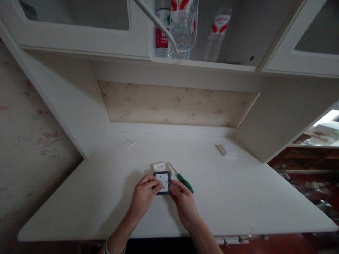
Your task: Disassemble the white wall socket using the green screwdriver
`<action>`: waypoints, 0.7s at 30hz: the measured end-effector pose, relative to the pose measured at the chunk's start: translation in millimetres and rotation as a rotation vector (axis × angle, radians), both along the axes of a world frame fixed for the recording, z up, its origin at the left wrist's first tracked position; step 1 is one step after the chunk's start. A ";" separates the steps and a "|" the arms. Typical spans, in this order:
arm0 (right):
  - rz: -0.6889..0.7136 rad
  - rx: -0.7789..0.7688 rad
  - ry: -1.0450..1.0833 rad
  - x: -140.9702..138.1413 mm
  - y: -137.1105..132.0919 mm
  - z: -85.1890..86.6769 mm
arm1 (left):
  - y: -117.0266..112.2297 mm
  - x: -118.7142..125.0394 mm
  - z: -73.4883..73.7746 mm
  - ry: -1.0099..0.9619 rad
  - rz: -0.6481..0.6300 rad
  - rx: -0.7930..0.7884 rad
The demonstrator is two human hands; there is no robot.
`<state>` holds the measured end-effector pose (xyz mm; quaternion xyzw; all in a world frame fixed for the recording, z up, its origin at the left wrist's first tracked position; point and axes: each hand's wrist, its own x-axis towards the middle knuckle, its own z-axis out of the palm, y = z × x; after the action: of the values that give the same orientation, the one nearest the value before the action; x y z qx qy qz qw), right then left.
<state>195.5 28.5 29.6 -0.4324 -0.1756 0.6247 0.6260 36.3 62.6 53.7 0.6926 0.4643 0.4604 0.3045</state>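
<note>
A wall socket (164, 179) with a white slotted face and a dark frame is between my hands, low over the white table. My left hand (144, 194) is closed in a pinch at the socket's left side, a tiny shiny metal piece (160, 183) at its fingertips, perhaps a screw. My right hand (184, 203) has its thumb and fingers closed on the socket's right edge. Another thin metallic bit (167, 182) shows by those fingertips, too small to name surely. Just beyond the right hand lies a green-handled screwdriver (184, 182), its tip by a white plastic plate (160, 166).
On the white table (227, 197), a small white box (228, 149) sits at back right and a thin, pale square piece (127, 143) at back left. Bottles (215, 33) stand in the cabinet overhead. A white cable (159, 23) hangs before it. Side panels flank the table.
</note>
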 end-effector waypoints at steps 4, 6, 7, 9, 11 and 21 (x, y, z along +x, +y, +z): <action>0.001 0.018 0.017 -3.3 -0.6 -0.6 | 3.3 7.3 -4.9 0.084 -0.018 0.082; -0.002 0.029 0.017 -4.8 -1.1 -0.2 | 5.5 9.9 -8.7 0.124 -0.032 0.115; -0.001 0.033 0.010 -5.3 -1.4 -0.1 | 6.4 11.0 -10.2 0.141 -0.037 0.129; 0.015 0.044 -0.005 -5.9 -2.3 -0.5 | 7.3 13.2 -11.7 0.172 -0.041 0.156; 0.034 0.061 -0.015 -6.1 -3.3 -1.8 | 7.4 15.1 -11.3 0.199 -0.042 0.180; 0.054 0.107 -0.101 -8.5 -3.5 0.3 | 7.3 19.0 -10.9 0.203 -0.031 0.249</action>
<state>187.0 25.0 29.9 -0.4246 -0.2517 0.6083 0.6216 55.3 69.8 42.8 0.7752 0.4212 0.4373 0.1746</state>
